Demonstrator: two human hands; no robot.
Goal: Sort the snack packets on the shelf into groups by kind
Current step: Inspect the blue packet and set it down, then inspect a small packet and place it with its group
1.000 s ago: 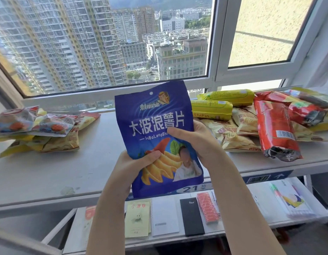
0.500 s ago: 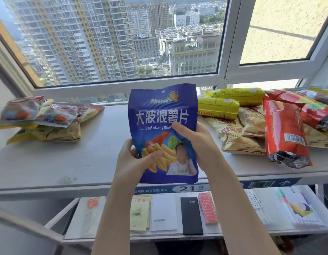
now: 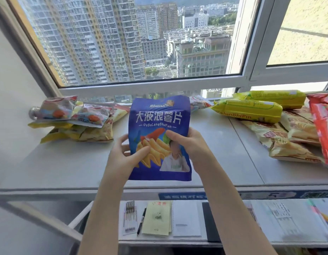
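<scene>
- Now my left hand [image 3: 125, 159] and my right hand [image 3: 189, 144] both grip the blue chip packet [image 3: 159, 126], thumbs on its front, fingers curled behind its edges.
- I hold the packet upright above the middle of the grey shelf [image 3: 67, 162], its printed face toward me.
- At the left end of the shelf lies a pile of packets [image 3: 76, 120]: clear-fronted ones with orange pictures on top of yellow ones.
- At the right end, two yellow packets [image 3: 249, 110] lie across beige chip bags [image 3: 292, 142], with red packets [image 3: 323, 129] just beside them at the edge of view.
- On the lower shelf [image 3: 196, 240] sit a pen [image 3: 142, 220], a pale green booklet [image 3: 156, 218] and a white notebook [image 3: 186, 218].
</scene>
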